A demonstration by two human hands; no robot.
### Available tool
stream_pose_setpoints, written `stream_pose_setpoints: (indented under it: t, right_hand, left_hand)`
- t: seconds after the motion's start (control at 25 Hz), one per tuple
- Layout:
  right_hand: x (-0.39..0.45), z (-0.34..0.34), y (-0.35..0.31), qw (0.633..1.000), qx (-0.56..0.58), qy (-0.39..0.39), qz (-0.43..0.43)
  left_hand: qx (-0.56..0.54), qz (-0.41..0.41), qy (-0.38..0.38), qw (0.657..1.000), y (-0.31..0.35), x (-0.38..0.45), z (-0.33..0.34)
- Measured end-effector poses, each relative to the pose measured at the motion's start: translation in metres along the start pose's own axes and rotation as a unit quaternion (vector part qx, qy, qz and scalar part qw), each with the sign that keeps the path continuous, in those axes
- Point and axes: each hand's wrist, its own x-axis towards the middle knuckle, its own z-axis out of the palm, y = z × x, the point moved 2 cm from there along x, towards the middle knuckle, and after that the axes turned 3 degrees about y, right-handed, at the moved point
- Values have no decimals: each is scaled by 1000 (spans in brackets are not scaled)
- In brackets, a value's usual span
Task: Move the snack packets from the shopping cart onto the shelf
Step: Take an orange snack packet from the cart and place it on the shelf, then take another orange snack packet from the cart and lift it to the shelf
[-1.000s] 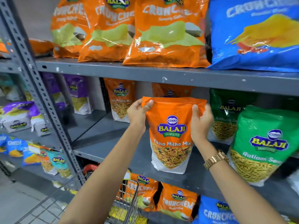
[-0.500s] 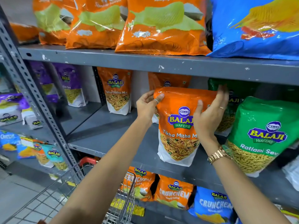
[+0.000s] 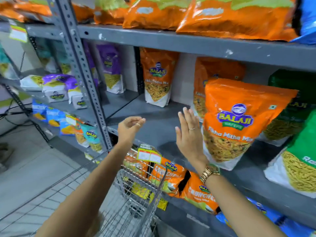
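An orange Tikha Mitha Mix packet [image 3: 239, 120] stands upright on the grey middle shelf [image 3: 153, 127], free of both hands. My right hand [image 3: 189, 132] is flat and open just left of the packet, fingers spread and pointing up. My left hand [image 3: 130, 128] hovers further left above the shelf's front edge, fingers loosely curled, holding nothing. The wire shopping cart [image 3: 136, 190] sits below my arms, against the lower shelf.
Another orange packet [image 3: 157, 77] stands at the shelf's back left, one more [image 3: 217, 71] behind the placed packet. Green Ratlami Sev packets [image 3: 301, 161] stand to the right. A perforated grey upright post [image 3: 80, 69] rises on the left. Large orange bags [image 3: 230, 17] fill the top shelf.
Both hands have let go of the orange packet and drawn back to the left. The packet now stands alone on the shelf. The view has swung left and down.
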Motion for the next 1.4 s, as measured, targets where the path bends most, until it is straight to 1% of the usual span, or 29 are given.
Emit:
stream_pose_setpoints:
  t: [0.04,0.12,0.16,0.2,0.24,0.36,0.44,0.56,0.64,0.72,0.8,0.84,0.92,1.0,1.04,1.12,1.2,1.28,1.32,1.4]
  right_hand:
    - [-9,14,-12,999,35,-14,-35]
    - [-30,51,-48,993,37,-45,-100]
    - [-41,71,-63,989,46,-74,-123]
    - [-49,85,-79,984,65,-113,-123]
    - [-57,104,-91,979,76,-132,-137]
    - [-90,145,-139,947,108,-239,-184]
    - [-111,169,-167,922,127,-291,-221]
    - [-142,200,-205,878,139,-380,-255]
    - [-158,217,-225,858,129,-411,-281]
    - [-170,231,-241,833,110,-458,-291]
    - [-180,241,-249,805,63,-511,-295]
    - [-186,245,-251,795,29,-524,-305]
    - [-196,249,-252,784,-31,-525,-330]
    - [-200,250,-248,779,-78,-517,-345]
    - [-201,249,-245,773,-98,-520,-350]
    - [-198,247,-240,766,-118,-525,-352]
    - [-191,244,-235,772,-117,-521,-344]
    - [-183,237,-227,792,-97,-518,-309]
    - [-179,232,-221,810,-72,-514,-273]
    - [-169,223,-205,844,5,-510,-168]
  left_hand:
    - [26,-6,18,999,-13,-2,-25]
    - [84,-18,51,995,-40,-8,-81]
    - [116,-22,62,991,-52,-14,-106]
    - [146,-26,73,986,-65,-20,-131]
    - [169,-37,84,981,-76,-26,-155]
    - [227,-87,118,963,-109,-49,-223]
    - [261,-121,121,950,-126,-65,-260]
    - [319,-153,116,928,-145,-89,-303]
    - [363,-177,97,910,-155,-100,-321]
    - [389,-220,59,893,-167,-107,-330]
    - [406,-268,12,874,-181,-113,-331]
    - [426,-289,-13,857,-187,-116,-331]
    - [476,-320,-72,816,-197,-121,-330]
    - [519,-322,-118,783,-200,-125,-326]
    - [524,-321,-119,780,-201,-126,-324]
    - [517,-311,-86,793,-205,-124,-324]
    - [519,-279,-49,807,-205,-119,-322]
    - [510,-249,-18,823,-200,-114,-319]
    - [492,-240,3,837,-197,-111,-318]
    - [412,-230,63,879,-187,-105,-315]
